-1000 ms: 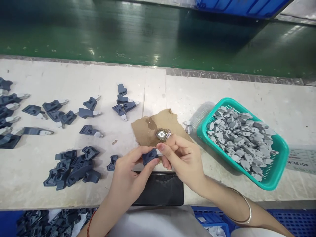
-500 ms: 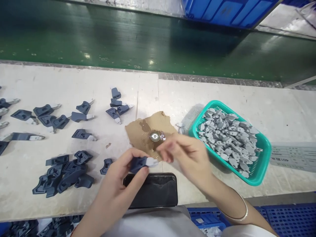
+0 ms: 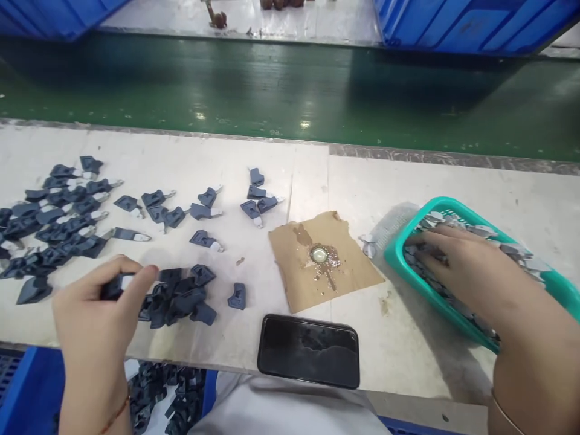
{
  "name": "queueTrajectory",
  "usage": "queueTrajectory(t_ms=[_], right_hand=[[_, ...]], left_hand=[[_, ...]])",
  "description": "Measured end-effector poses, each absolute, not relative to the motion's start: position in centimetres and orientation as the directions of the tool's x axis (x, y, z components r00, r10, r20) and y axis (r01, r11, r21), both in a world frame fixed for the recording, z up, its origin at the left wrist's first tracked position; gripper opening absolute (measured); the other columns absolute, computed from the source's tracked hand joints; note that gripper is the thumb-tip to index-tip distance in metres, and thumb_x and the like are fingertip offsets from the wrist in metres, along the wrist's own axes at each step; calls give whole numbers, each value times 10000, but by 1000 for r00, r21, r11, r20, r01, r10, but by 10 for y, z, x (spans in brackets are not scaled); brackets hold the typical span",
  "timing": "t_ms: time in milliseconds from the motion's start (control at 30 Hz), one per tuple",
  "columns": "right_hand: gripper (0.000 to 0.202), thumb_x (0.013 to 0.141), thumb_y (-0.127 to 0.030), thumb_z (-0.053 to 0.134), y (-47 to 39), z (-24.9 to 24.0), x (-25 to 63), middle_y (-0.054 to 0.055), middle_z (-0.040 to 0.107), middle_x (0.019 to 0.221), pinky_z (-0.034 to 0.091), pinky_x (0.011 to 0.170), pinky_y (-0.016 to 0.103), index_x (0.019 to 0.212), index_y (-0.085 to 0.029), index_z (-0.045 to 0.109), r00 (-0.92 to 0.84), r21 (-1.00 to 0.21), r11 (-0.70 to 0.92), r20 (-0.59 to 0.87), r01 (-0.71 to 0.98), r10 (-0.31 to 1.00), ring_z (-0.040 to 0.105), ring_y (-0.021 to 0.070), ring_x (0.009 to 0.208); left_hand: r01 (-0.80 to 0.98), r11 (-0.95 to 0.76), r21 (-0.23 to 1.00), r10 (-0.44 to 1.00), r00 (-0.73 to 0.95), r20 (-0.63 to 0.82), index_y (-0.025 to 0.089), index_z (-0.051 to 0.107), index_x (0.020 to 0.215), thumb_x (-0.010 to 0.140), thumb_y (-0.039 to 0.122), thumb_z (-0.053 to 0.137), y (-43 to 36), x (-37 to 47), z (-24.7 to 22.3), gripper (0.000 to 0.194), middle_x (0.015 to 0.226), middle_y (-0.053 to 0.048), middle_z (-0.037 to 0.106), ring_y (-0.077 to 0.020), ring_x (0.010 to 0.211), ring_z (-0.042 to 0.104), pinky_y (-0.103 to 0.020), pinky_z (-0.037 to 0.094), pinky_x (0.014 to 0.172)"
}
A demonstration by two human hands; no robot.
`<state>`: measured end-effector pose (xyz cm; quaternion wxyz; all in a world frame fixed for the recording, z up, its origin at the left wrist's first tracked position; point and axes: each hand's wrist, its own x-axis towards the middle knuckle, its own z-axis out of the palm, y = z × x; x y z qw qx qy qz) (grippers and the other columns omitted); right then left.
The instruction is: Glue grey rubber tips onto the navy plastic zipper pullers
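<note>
On the left, my left hand (image 3: pixel 102 302) is closed round a dark blue-grey part with a pale tip, beside a pile of dark parts (image 3: pixel 181 296). My right hand (image 3: pixel 457 266) reaches into a green basket (image 3: pixel 453 317) of small grey pieces (image 3: pixel 521 257); its fingertips are among the pieces, and what they pinch is hidden. Between the hands lies a piece of brown cardboard (image 3: pixel 290 260) with a small round cap (image 3: pixel 319 254) and wet spots on it. Dark parts with pale tips (image 3: pixel 203 240) are spread over the table's left side.
A black phone (image 3: pixel 308 350) lies at the table's front edge. Behind the table runs a green belt (image 3: pixel 272 90), with blue crates (image 3: pixel 475 24) beyond it. Below the front edge, a blue bin (image 3: pixel 38 386) and more dark parts show at left.
My left hand has moved left with the dark part. My right hand has gone from beside the cardboard into the green basket. The view has shifted left.
</note>
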<state>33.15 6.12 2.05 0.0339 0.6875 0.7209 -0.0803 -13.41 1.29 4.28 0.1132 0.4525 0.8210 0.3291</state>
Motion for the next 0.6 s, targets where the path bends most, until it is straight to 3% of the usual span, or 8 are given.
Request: queueTrajectory(t_ms=[67, 133, 233, 333, 400, 467, 533, 600], right_hand=[[259, 899, -249, 561, 63, 19, 333, 167, 756, 1195, 539, 904, 454, 1043, -253, 776, -34, -69, 22, -182, 997, 983, 708, 348, 1059], [238, 910, -280, 568, 64, 18, 333, 163, 751, 1179, 541, 855, 451, 1042, -253, 764, 4, -50, -14, -201, 999, 980, 714, 342, 1006], [217, 956, -344, 521, 66, 19, 329, 169, 720, 1143, 518, 752, 444, 989, -235, 706, 43, 0, -44, -213, 999, 976, 706, 328, 927], [180, 976, -365, 488, 67, 26, 324, 151, 723, 1077, 478, 687, 432, 927, -253, 620, 84, -2, -86, -202, 996, 976, 693, 316, 898], [130, 968, -364, 518, 66, 33, 321, 126, 746, 997, 476, 675, 424, 968, -271, 609, 165, -86, -184, -194, 979, 967, 694, 298, 854], [131, 940, -356, 581, 64, 41, 317, 112, 767, 957, 496, 673, 420, 1037, -291, 638, 261, -223, -291, -154, 930, 953, 699, 278, 808], [171, 890, -342, 655, 60, 47, 309, 110, 782, 975, 534, 695, 422, 1054, -305, 685, 297, -403, -294, -57, 867, 953, 717, 272, 823], [155, 846, -339, 723, 55, 51, 297, 105, 789, 967, 578, 743, 428, 996, -304, 737, 270, -597, -178, 67, 782, 961, 736, 268, 847]], left_hand=[[682, 494, 539, 758, -642, 118, 226, 624, 589, 662, 290, 785, 21, -157, 38, 189, 404, 73, 313, -110, 440, 293, -278, 250, 437], [711, 527, 465, 759, -640, 119, 234, 617, 582, 664, 299, 785, 30, -173, 35, 198, 365, 79, 286, -126, 453, 335, -272, 295, 492], [750, 502, 430, 810, -582, 70, 238, 635, 616, 692, 377, 824, 41, -185, 29, 247, 449, 63, 467, -165, 516, 470, -287, 371, 565], [834, 401, 380, 890, -453, 56, 223, 699, 762, 727, 479, 838, 43, -188, 21, 294, 823, -37, 691, -308, 843, 664, -379, 510, 753], [882, 315, 351, 919, -376, 120, 206, 711, 900, 792, 499, 796, 40, -187, 17, 324, 1079, -123, 707, -430, 1191, 621, -517, 500, 1001], [917, 220, 332, 920, -308, 241, 197, 706, 986, 856, 463, 750, 33, -185, 18, 299, 1216, -162, 697, -459, 1355, 544, -613, 381, 1168], [939, 111, 325, 943, -203, 264, 214, 724, 1046, 899, 409, 718, 26, -182, 22, 244, 1257, -136, 715, -422, 1326, 594, -597, 385, 1182], [919, 57, 391, 987, -111, 118, 265, 758, 1109, 903, 420, 722, 20, -179, 28, 261, 1230, -79, 754, -368, 1210, 674, -451, 553, 1002]])
